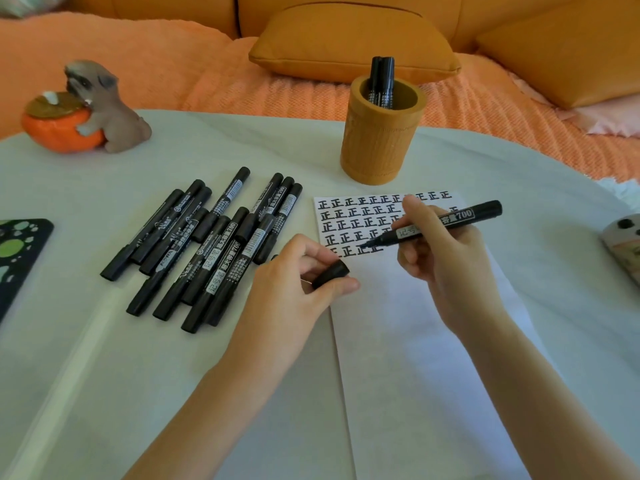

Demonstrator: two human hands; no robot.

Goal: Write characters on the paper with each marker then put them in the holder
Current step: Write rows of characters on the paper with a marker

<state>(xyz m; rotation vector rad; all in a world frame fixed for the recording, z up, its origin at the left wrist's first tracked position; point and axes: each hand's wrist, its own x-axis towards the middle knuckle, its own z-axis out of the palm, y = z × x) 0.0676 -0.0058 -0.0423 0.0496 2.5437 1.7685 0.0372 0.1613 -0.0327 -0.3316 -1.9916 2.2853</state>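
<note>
A white sheet of paper (426,341) lies on the table, its top covered with rows of black characters. My right hand (440,251) grips an uncapped black marker (450,221), whose tip touches the paper at the end of the lowest row. My left hand (298,271) rests at the paper's left edge and pinches the marker's black cap (330,274). Several capped black markers (207,244) lie in a loose pile to the left. Behind the paper stands a tan cylindrical holder (377,143) with two black markers (381,81) upright in it.
A dog figurine hugging an orange pot (83,109) sits at the table's back left. A dark green-patterned object (17,258) lies at the left edge. A small pale object (623,244) is at the right edge. Orange cushions (349,43) and a blanket lie beyond the table.
</note>
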